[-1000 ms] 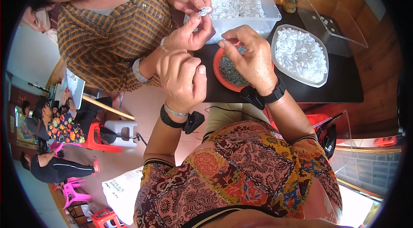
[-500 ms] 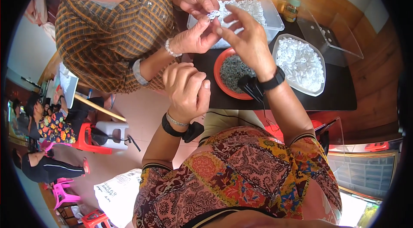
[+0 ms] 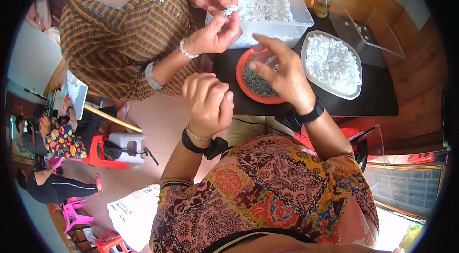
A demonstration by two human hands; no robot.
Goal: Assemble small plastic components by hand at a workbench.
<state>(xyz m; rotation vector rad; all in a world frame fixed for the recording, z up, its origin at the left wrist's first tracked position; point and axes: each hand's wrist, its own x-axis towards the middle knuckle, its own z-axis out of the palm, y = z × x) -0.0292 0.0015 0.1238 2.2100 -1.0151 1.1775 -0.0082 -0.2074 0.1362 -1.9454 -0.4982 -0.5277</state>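
Observation:
My left hand (image 3: 208, 102) is curled closed in front of the table's near left edge; whatever it may hold is hidden inside the fingers. Above a round orange-red bowl (image 3: 240, 78) hangs my right hand (image 3: 285, 74), its fingers apart and nothing seen in them. Small grey metal pieces, like screws or pins, fill the bowl. To the left, a co-worker's two hands (image 3: 219, 26) pinch a small white plastic piece (image 3: 231, 10) with rounded loops. A white tray (image 3: 353, 96), heaped with similar white pieces, lies right of my right hand.
Behind the bowl stands a clear plastic bin (image 3: 302, 14) of white pieces. A jar (image 3: 322, 3) with a green lid and a clear acrylic panel (image 3: 382, 38) are at the table's back right. A white sack (image 3: 136, 215), stools and other people are at left.
My right hand has drawn back from the co-worker's hands toward me, over the bowl. The co-worker's hands, still holding the white piece, have shifted slightly up and left. My left hand stays closed.

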